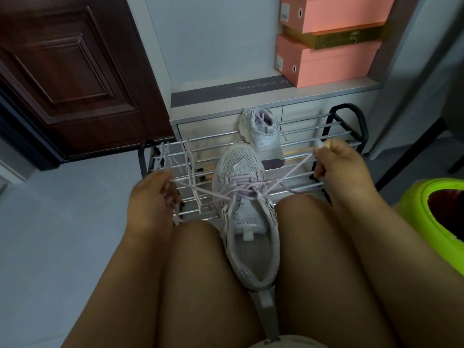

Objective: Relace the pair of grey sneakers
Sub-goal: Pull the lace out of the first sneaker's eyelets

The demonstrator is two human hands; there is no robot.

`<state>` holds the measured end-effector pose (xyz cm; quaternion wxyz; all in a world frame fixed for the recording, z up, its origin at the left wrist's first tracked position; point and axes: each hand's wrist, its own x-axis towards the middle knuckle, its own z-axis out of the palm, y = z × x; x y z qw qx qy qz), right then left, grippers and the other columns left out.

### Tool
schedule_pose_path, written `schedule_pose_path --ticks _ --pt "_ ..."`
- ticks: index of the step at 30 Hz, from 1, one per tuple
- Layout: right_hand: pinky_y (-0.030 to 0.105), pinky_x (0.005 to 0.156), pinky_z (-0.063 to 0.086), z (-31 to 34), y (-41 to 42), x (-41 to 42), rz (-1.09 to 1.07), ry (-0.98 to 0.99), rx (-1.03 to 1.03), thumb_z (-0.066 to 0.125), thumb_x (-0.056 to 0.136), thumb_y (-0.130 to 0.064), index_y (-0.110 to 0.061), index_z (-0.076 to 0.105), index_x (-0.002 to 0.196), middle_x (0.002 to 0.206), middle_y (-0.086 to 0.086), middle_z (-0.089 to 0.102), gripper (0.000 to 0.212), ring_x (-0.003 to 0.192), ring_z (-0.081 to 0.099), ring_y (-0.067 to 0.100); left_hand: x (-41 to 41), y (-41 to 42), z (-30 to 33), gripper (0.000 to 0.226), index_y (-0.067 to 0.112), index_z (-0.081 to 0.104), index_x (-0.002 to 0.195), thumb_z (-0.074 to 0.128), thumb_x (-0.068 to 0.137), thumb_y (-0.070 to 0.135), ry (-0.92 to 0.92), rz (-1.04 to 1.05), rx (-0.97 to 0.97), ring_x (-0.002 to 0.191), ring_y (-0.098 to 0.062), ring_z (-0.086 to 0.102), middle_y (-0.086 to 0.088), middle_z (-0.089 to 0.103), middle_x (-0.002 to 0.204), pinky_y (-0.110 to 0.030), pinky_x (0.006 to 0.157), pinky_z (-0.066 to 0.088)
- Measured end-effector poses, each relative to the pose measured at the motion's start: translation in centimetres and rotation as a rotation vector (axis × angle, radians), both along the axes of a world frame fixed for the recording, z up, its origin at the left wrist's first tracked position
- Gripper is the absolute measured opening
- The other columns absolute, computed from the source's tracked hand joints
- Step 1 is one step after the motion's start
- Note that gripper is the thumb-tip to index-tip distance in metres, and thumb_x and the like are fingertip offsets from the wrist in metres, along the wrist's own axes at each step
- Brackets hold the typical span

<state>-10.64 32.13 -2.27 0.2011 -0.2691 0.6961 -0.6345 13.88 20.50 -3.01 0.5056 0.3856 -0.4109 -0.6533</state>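
We see the grey sneaker (247, 214) wedged between the knees, its lilac lace (200, 190) pulled taut sideways, left hand (150, 197) and right hand (336, 164) each pinching an end (the second sneaker (261, 135) lies on the shoe rack (334, 133)).

— Where's the near grey sneaker (247, 217)?
— Wedged between the knees, toe pointing away, tongue up, its lilac lace (288, 172) crossed through the eyelets with both ends drawn out left and right.
— And the other sneaker (261, 135)?
— Farther off on the shoe rack (313, 136), laced, toe pointing away.
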Motion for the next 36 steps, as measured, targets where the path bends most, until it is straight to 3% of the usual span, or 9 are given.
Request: schedule_pose_path --ticks 5,9,12,15,19,22,26,31,36 --pt "0.019 0.044 0.035 0.3 0.3 -1.2 -0.156 -0.053 -0.071 0.048 0.092 -0.023 -0.024 0.046 0.061 0.042 -0.008 0.047 0.032 0.042 0.042 0.007 2.7 -1.8 1.4 0.039 0.022 0.038 0.058 0.043 0.097 0.019 0.241 0.191 0.032 0.047 -0.01 0.027 0.007 0.031 0.051 -0.024 0.056 0.033" --pt "0.025 0.056 0.041 0.4 0.1 0.5 0.059 0.049 -0.05 0.05 0.089 -0.013 -0.018 0.048 0.058 0.053 0.0 0.052 0.032 0.048 0.046 0.007 1.1 -0.6 1.3 0.027 0.017 0.052 0.066 0.047 0.091 0.01 -0.22 -0.003 -0.181 0.054 -0.009 0.049 0.009 0.052 0.051 -0.026 0.06 0.044" --pt "0.023 0.065 0.04 1.0 0.1 1.9 0.187 0.221 -0.062 0.057 0.087 -0.007 -0.009 0.053 0.072 0.073 0.009 0.058 0.015 0.064 0.051 0.008 -0.9 0.4 1.0 0.037 0.022 0.058 0.049 0.052 0.085 0.012 -0.536 -0.239 -0.366 0.052 -0.009 0.049 0.009 0.053 0.049 -0.026 0.062 0.044" --pt "0.009 0.065 0.04 1.4 0.2 2.8 0.392 0.445 -0.016 0.064 0.082 -0.006 -0.014 0.059 0.083 0.079 -0.006 0.059 0.009 0.069 0.053 -0.003 -1.9 1.4 0.8 0.021 0.021 0.062 0.061 0.06 0.081 0.023 -0.596 -0.345 -0.434 0.055 0.001 0.056 0.007 0.059 0.06 -0.01 0.053 0.045" --pt "0.029 0.083 0.039 0.3 -0.1 3.6 0.577 0.836 0.281 0.063 0.084 -0.037 -0.022 0.059 0.085 0.087 -0.005 0.058 0.016 0.091 0.049 0.013 -2.8 1.7 0.2 0.014 0.023 0.062 0.076 0.06 0.089 0.029 -0.816 -0.366 -0.645 0.06 0.002 0.053 0.007 0.061 0.071 -0.011 0.056 0.042" --pt "0.034 0.089 0.036 0.0 -0.4 3.4 0.657 0.903 0.412 0.055 0.088 -0.042 -0.025 0.05 0.079 0.088 -0.004 0.049 0.02 0.093 0.042 0.015 -3.2 1.8 0.0 0.015 0.027 0.058 0.076 0.058 0.089 0.034 -0.945 -0.39 -0.711 0.059 0.002 0.05 0.01 0.056 0.071 -0.012 0.055 0.035" --pt "0.032 0.069 0.035 0.1 -0.7 2.9 0.695 0.753 0.325 0.058 0.09 -0.022 -0.022 0.045 0.068 0.071 -0.006 0.043 0.026 0.074 0.042 0.014 -3.3 1.9 -0.1 0.011 0.026 0.06 0.079 0.061 0.088 0.033 -0.95 -0.385 -0.718 0.06 0.0 0.055 0.006 0.059 0.073 -0.009 0.051 0.041" --pt "0.028 0.061 0.032 1.1 -0.7 1.6 0.151 0.247 0.039 0.05 0.094 -0.014 -0.01 0.051 0.074 0.066 0.002 0.046 0.021 0.06 0.04 0.015 -3.2 2.0 -0.3 0.015 0.027 0.058 0.077 0.058 0.09 0.035 -0.968 -0.333 -0.711 0.06 -0.002 0.056 0.006 0.062 0.068 -0.009 0.055 0.041" --pt "0.028 0.062 0.047 1.6 0.0 2.6 0.522 0.181 0.109 0.056 0.091 -0.016 -0.009 0.059 0.059 0.061 0.009 0.056 0.033 0.058 0.051 0.015 -3.7 1.6 0.1 0.015 0.031 0.059 0.076 0.057 0.09 0.035 -0.981 -0.32 -0.689 0.054 0.001 0.057 0.015 0.062 0.059 -0.021 0.055 0.041"
